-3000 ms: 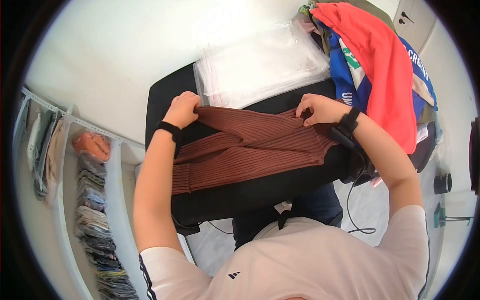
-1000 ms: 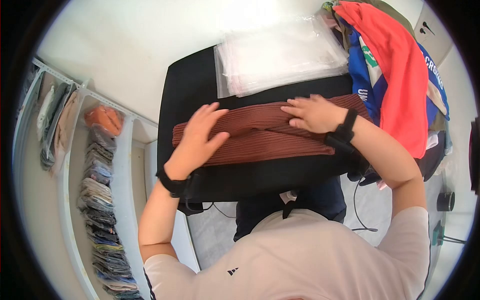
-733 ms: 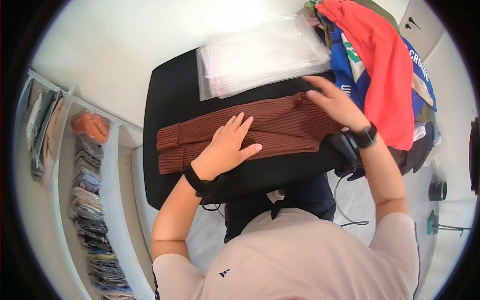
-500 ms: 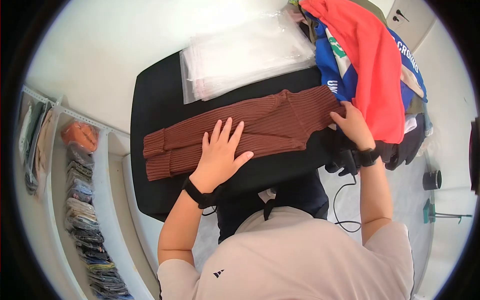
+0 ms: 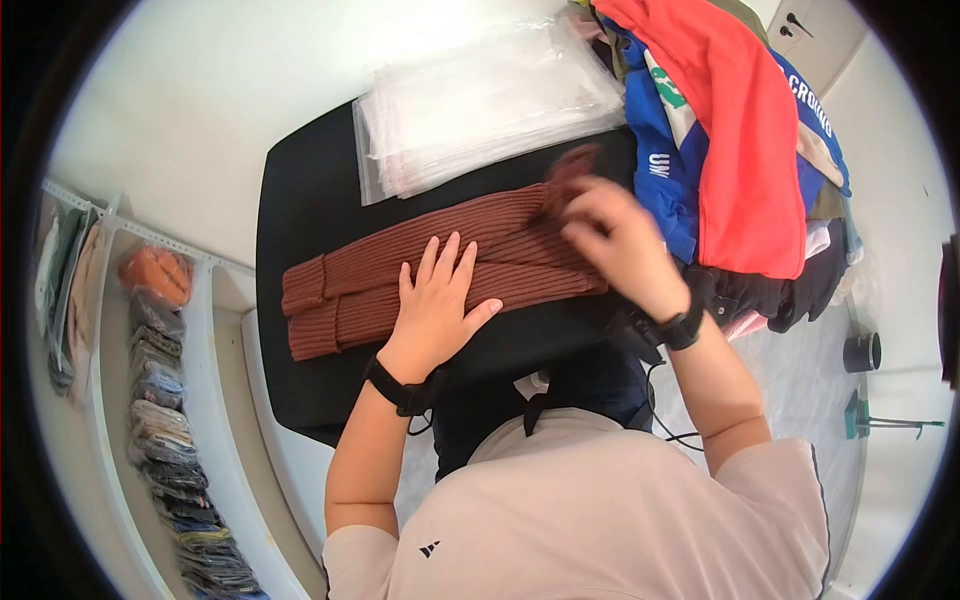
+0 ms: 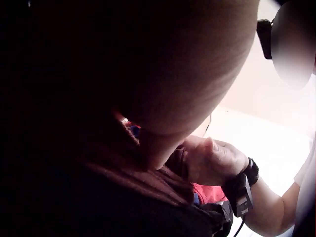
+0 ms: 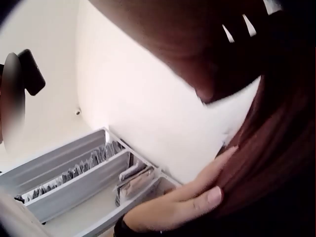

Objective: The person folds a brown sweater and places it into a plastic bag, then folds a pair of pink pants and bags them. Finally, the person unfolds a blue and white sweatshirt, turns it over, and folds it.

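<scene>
A brown ribbed knit garment [image 5: 400, 245] lies lengthwise on the black table [image 5: 300, 190], its two cuffed ends at the left. My left hand [image 5: 437, 310] rests flat on its middle with fingers spread. At the garment's right end, my right hand [image 5: 625, 245] grips the knit with curled fingers, and a blurred part of it stands lifted and folded over toward the left. In the left wrist view the right hand [image 6: 212, 160] is at the brown knit. The right wrist view shows the left hand [image 7: 173, 210] lying against the knit [image 7: 266, 148].
Clear plastic bags [image 5: 490, 105] are stacked at the table's back. A heap of clothes with a red garment [image 5: 745, 150] and a blue one lies at the right. Shelves [image 5: 225, 340] with bagged clothes stand at the left; a black cable [image 5: 655, 400] hangs below the table.
The right hand took the garment's right end and brought it up and leftward over the rest. The left hand moved from the left end onto the middle and flattened there.
</scene>
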Action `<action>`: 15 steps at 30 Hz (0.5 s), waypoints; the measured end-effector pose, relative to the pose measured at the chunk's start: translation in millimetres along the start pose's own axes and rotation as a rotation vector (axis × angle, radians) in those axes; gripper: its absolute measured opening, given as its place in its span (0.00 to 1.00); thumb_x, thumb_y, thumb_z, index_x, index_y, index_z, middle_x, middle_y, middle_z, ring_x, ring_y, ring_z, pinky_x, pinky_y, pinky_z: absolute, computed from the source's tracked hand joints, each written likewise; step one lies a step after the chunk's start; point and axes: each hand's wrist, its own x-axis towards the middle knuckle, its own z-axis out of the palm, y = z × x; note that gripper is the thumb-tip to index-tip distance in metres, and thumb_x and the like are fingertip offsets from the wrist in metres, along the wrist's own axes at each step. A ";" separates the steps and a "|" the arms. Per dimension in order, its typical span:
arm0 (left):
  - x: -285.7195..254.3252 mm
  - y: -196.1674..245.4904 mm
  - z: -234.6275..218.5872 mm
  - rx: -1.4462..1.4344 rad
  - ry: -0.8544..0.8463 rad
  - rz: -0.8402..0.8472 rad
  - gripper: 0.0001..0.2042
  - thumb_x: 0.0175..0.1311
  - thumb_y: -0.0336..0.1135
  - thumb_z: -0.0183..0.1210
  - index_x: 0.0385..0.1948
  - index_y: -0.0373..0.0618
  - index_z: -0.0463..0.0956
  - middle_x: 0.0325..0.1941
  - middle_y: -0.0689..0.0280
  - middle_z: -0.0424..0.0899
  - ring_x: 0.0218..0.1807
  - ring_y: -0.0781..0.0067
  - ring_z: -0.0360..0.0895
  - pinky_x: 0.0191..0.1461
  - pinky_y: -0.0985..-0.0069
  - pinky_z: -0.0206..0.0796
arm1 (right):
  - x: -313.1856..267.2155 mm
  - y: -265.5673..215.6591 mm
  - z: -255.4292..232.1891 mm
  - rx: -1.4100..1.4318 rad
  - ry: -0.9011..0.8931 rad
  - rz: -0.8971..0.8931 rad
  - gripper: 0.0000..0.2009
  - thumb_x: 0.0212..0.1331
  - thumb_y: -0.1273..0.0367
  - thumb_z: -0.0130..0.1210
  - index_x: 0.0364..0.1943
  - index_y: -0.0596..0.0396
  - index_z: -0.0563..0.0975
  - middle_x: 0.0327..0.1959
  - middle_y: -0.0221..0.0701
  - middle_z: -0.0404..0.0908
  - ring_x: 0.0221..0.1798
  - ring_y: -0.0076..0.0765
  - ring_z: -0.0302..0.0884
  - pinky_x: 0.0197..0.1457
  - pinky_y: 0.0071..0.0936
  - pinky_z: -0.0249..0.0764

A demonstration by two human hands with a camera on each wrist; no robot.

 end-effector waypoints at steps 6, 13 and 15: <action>-0.3 -3.2 2.9 -0.016 0.024 0.017 0.35 0.61 0.55 0.53 0.65 0.42 0.56 0.72 0.52 0.50 0.74 0.49 0.43 0.68 0.39 0.36 | -5.4 0.9 11.0 0.269 -0.530 0.084 0.17 0.67 0.67 0.47 0.57 0.57 0.69 0.59 0.46 0.69 0.63 0.50 0.66 0.65 0.34 0.62; 0.8 -5.2 6.5 0.000 0.061 0.031 0.36 0.61 0.58 0.52 0.65 0.43 0.58 0.71 0.51 0.53 0.73 0.49 0.45 0.67 0.37 0.40 | -20.2 11.6 31.6 -0.210 -0.499 -0.133 0.19 0.65 0.67 0.48 0.57 0.63 0.68 0.65 0.49 0.62 0.67 0.53 0.59 0.68 0.40 0.57; -0.4 -4.9 5.6 -0.003 0.059 0.036 0.35 0.61 0.58 0.52 0.65 0.46 0.58 0.71 0.51 0.52 0.73 0.48 0.45 0.66 0.37 0.41 | -15.3 17.5 35.6 -0.062 -0.538 -0.053 0.19 0.65 0.66 0.48 0.55 0.63 0.70 0.66 0.48 0.60 0.66 0.53 0.60 0.66 0.37 0.59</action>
